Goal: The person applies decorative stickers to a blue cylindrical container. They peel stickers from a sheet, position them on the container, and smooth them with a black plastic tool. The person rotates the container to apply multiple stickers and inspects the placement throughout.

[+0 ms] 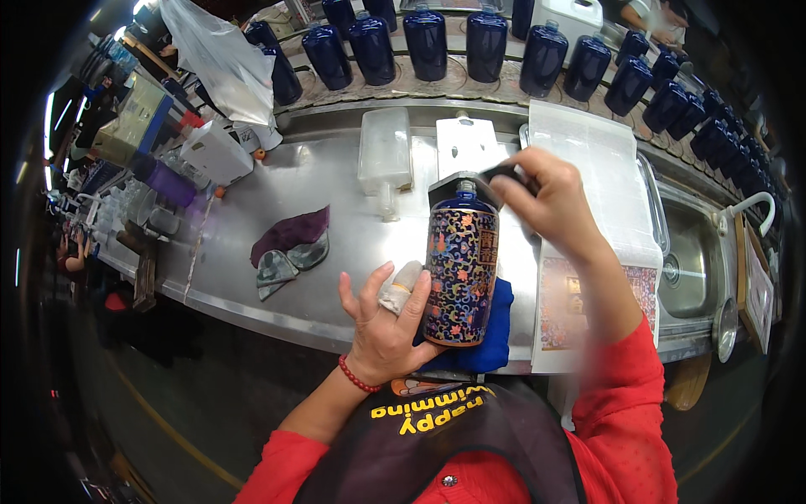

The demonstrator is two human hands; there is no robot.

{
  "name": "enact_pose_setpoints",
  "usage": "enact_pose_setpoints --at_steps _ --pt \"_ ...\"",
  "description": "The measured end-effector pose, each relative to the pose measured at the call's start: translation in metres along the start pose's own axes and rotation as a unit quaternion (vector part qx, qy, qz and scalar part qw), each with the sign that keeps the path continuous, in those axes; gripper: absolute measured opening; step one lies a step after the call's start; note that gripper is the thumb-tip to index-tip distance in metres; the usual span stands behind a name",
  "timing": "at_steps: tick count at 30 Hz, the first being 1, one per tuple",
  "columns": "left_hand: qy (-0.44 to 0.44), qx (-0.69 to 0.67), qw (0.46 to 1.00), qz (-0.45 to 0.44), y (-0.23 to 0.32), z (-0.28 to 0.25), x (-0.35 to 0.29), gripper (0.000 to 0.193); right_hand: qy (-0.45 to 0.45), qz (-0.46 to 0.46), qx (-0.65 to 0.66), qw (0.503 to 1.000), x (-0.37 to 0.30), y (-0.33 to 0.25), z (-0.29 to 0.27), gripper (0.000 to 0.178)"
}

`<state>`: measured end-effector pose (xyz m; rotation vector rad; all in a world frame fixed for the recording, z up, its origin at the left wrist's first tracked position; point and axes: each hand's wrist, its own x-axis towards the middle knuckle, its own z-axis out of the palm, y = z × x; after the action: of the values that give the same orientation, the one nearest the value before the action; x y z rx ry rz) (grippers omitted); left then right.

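A dark blue bottle [460, 277] covered in coloured floral decoration lies tilted in front of me, its neck pointing away. Against its left side and lower end rests my left hand [382, 328], thumb at the base and the other fingers spread; one finger wears a pale wrap [395, 296]. My right hand [546, 197] is closed around a black, flat-bladed tool [453, 180] resembling a scraper, its blade at the bottle's shoulder, beside the neck. Under the bottle is a folded blue cloth [495, 332].
A clear empty bottle [384, 155], white box [467, 144] and dark cloths [294, 242] lie on the metal table [311, 176]. Patterned sheets [567, 307] and a sink [687, 260] are at right. Plain blue bottles [426, 44] line a conveyor behind; another person [659, 21] is at far right.
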<state>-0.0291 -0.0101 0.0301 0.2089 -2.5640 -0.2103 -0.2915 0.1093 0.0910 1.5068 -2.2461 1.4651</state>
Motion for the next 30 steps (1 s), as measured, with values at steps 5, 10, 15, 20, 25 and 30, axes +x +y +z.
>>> enact_pose_setpoints --at_steps 5,10,15,20,25,30 --pt "0.020 -0.022 0.999 0.018 0.000 0.000 0.003 0.096 -0.055 0.020 -0.015 0.998 0.008 -0.015 0.001 0.014" --pt "-0.016 -0.109 0.993 -0.040 -0.007 0.005 0.006 0.103 -0.135 0.063 0.061 0.987 0.017 -0.031 0.004 0.014" --pt "0.003 -0.043 0.999 0.004 -0.003 0.001 0.004 0.100 -0.145 0.097 0.109 0.979 0.012 -0.030 0.002 0.018" --pt "0.007 -0.103 0.994 -0.032 -0.002 0.005 0.006 0.107 -0.053 0.215 0.089 0.971 0.004 -0.026 0.002 0.021" --pt "-0.014 -0.066 0.998 -0.009 -0.007 0.005 0.007 0.109 -0.029 0.098 0.007 0.995 -0.001 -0.027 0.002 0.024" --pt "-0.003 -0.089 0.996 -0.006 -0.006 0.007 0.007 0.109 -0.147 0.065 0.131 0.978 -0.029 -0.017 0.005 0.020"
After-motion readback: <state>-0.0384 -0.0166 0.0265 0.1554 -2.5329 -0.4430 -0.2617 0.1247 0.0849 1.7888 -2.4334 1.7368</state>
